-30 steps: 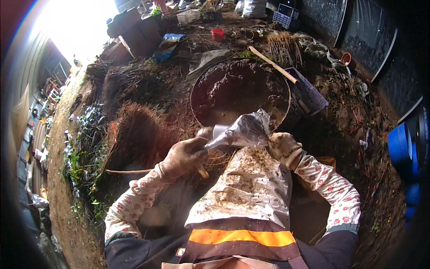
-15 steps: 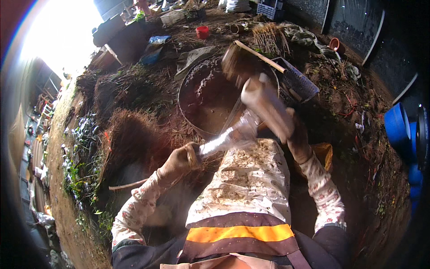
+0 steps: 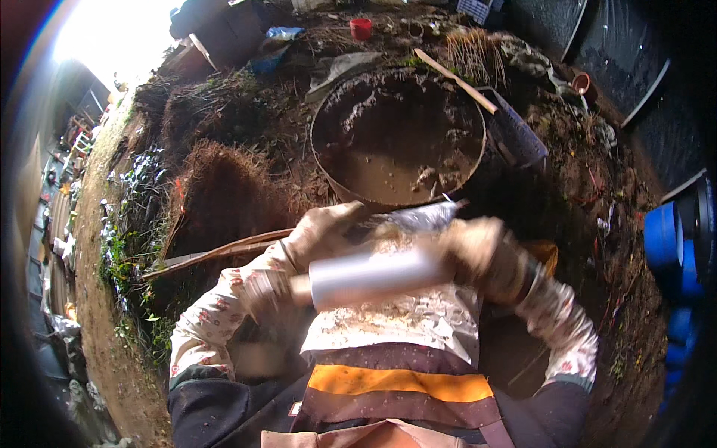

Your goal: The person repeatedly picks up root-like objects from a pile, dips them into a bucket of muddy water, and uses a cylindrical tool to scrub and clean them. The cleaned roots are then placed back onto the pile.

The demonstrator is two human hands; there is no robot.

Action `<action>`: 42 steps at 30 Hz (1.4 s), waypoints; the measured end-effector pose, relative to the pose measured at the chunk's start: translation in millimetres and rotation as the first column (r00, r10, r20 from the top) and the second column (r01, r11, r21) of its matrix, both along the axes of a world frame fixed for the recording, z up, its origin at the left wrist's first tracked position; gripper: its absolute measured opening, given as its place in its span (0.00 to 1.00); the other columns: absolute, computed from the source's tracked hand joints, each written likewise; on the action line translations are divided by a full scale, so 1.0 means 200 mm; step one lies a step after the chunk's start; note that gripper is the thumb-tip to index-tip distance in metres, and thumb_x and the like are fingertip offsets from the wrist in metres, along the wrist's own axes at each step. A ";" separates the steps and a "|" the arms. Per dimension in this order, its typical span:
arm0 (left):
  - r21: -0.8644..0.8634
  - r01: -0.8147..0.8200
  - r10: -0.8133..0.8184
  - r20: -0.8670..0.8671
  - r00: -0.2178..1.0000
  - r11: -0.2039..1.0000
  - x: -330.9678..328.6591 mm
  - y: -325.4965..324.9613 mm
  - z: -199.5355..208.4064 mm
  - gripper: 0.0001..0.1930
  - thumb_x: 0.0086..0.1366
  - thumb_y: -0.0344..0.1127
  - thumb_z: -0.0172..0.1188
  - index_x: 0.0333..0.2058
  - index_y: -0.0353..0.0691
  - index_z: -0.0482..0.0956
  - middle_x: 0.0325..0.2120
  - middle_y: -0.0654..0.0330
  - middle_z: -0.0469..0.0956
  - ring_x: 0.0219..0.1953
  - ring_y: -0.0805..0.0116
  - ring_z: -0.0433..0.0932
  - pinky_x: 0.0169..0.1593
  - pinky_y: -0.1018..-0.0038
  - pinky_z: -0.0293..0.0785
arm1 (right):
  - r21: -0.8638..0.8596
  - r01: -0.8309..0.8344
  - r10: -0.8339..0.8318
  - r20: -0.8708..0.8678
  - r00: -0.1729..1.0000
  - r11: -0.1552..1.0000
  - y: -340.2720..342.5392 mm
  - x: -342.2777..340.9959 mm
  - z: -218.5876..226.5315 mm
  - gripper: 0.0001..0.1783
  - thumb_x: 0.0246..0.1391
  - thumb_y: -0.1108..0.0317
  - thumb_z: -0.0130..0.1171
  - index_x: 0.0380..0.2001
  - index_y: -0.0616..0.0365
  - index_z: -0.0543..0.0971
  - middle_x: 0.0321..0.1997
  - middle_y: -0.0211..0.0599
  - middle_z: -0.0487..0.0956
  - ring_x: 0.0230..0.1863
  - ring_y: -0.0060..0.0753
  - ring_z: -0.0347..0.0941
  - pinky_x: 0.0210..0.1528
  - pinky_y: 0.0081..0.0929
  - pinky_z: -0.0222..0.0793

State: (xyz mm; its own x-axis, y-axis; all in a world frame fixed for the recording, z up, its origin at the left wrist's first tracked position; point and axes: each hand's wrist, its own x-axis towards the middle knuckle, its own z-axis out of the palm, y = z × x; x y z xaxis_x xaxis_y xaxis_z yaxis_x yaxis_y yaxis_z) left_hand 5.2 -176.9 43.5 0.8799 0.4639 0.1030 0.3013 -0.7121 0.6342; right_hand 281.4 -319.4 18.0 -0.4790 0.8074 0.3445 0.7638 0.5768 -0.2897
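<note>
My gloved left hand is closed round long brown sticks that stick out to the left. Crumpled clear plastic film lies just to the right of that hand, over my lap. Blurred by motion, my gloved right hand grips the right end of a whitish roll of plastic film. The roll lies crosswise, below the left hand in the picture. A brown, smeared piece shows at its left end. How the film joins the sticks is hidden. Beneath both hands is a mud-stained white apron.
A round tub of muddy water stands ahead. Across its right rim a wooden handle leans by a dark crate. Brown root bundles lie to the left. Farther off are a red bucket and, at right, blue containers.
The film roll and my right hand have come down from over the tub towards my lap, and the roll has swung crosswise. My left hand has moved slightly up and right.
</note>
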 end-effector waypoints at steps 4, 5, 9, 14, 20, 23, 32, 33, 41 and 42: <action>0.073 0.095 -0.108 0.202 0.973 0.993 0.00 -0.11 -0.01 0.18 0.57 0.31 0.69 0.45 0.36 0.75 0.27 0.58 0.79 0.26 0.63 0.80 0.31 0.67 0.77 | -0.301 -0.099 0.014 -0.274 0.962 0.948 0.06 0.10 0.01 0.23 0.62 0.54 0.55 0.54 0.57 0.75 0.40 0.47 0.83 0.43 0.45 0.81 0.46 0.40 0.77; -0.091 0.030 0.003 0.338 0.941 0.995 0.02 -0.08 0.02 0.16 0.57 0.28 0.70 0.43 0.36 0.75 0.27 0.59 0.78 0.27 0.67 0.79 0.32 0.70 0.77 | -0.339 -0.134 0.013 -0.336 0.942 0.931 0.09 0.13 0.00 0.25 0.63 0.53 0.55 0.55 0.59 0.74 0.41 0.50 0.82 0.45 0.48 0.81 0.48 0.41 0.77; -0.495 0.067 0.136 0.361 0.923 0.866 -0.02 0.03 -0.25 0.10 0.60 0.22 0.67 0.34 0.39 0.73 0.28 0.65 0.71 0.34 0.79 0.69 0.40 0.78 0.73 | -0.152 -0.157 0.126 -0.193 0.973 0.976 0.20 0.17 -0.35 0.29 0.60 0.52 0.59 0.56 0.63 0.72 0.44 0.51 0.82 0.43 0.52 0.81 0.50 0.41 0.77; -0.504 -0.176 0.292 0.159 0.943 0.845 0.00 0.11 -0.25 0.13 0.63 0.34 0.67 0.41 0.34 0.76 0.29 0.57 0.80 0.34 0.79 0.73 0.39 0.72 0.76 | -0.119 0.008 -0.009 -0.004 1.000 0.993 -0.12 0.07 -0.49 0.23 0.58 0.66 0.58 0.56 0.59 0.72 0.31 0.41 0.82 0.25 0.40 0.79 0.35 0.38 0.77; 0.157 0.062 -0.049 -0.088 0.995 0.986 -0.01 -0.07 -0.44 0.11 0.68 0.40 0.58 0.44 0.41 0.75 0.36 0.57 0.79 0.34 0.61 0.82 0.36 0.65 0.80 | 0.313 0.026 -0.024 -0.010 1.000 0.949 0.27 0.03 0.19 0.15 0.62 0.64 0.56 0.52 0.51 0.75 0.27 0.33 0.80 0.22 0.32 0.79 0.27 0.29 0.78; 0.137 0.085 -0.090 0.031 0.995 0.987 0.04 -0.19 -0.01 0.11 0.63 0.36 0.65 0.39 0.38 0.75 0.27 0.53 0.77 0.28 0.54 0.81 0.31 0.63 0.78 | -0.116 0.109 -0.084 0.206 0.975 0.987 0.54 0.32 0.13 0.15 0.62 0.66 0.56 0.51 0.52 0.75 0.35 0.35 0.83 0.29 0.35 0.83 0.32 0.31 0.80; -0.338 -0.244 0.347 0.289 0.892 0.909 -0.18 0.06 -0.38 0.11 0.64 0.36 0.65 0.40 0.37 0.77 0.29 0.54 0.80 0.30 0.70 0.74 0.36 0.70 0.76 | 0.367 0.115 -0.065 -0.148 0.987 0.923 0.02 -0.04 -0.40 0.28 0.56 0.63 0.66 0.59 0.54 0.74 0.42 0.38 0.84 0.33 0.36 0.82 0.44 0.36 0.77; -0.329 -0.240 0.350 0.333 0.875 0.913 -0.20 0.04 -0.55 0.12 0.64 0.37 0.65 0.43 0.38 0.78 0.33 0.55 0.81 0.32 0.68 0.77 0.39 0.70 0.77 | 0.288 0.254 -0.175 -0.274 0.946 0.923 0.03 -0.11 -0.37 0.26 0.57 0.62 0.66 0.57 0.56 0.75 0.41 0.38 0.84 0.33 0.38 0.81 0.43 0.36 0.76; -0.590 0.102 0.142 0.352 0.925 0.801 0.12 -0.35 -0.97 0.18 0.69 0.34 0.57 0.55 0.35 0.74 0.52 0.48 0.77 0.52 0.56 0.77 0.60 0.62 0.73 | -0.454 -0.044 -0.170 -0.419 0.892 0.890 0.09 -0.59 -0.09 0.29 0.51 0.51 0.66 0.47 0.66 0.79 0.38 0.47 0.83 0.37 0.37 0.80 0.40 0.37 0.75; -0.587 0.044 0.168 0.302 0.938 0.809 0.09 -0.38 -1.00 0.19 0.68 0.34 0.57 0.55 0.35 0.74 0.52 0.48 0.77 0.52 0.56 0.77 0.60 0.62 0.73 | -0.642 -0.272 -0.250 -0.600 0.760 0.717 0.07 -0.68 -0.08 0.26 0.51 0.53 0.67 0.46 0.62 0.80 0.45 0.45 0.81 0.42 0.37 0.77 0.45 0.39 0.72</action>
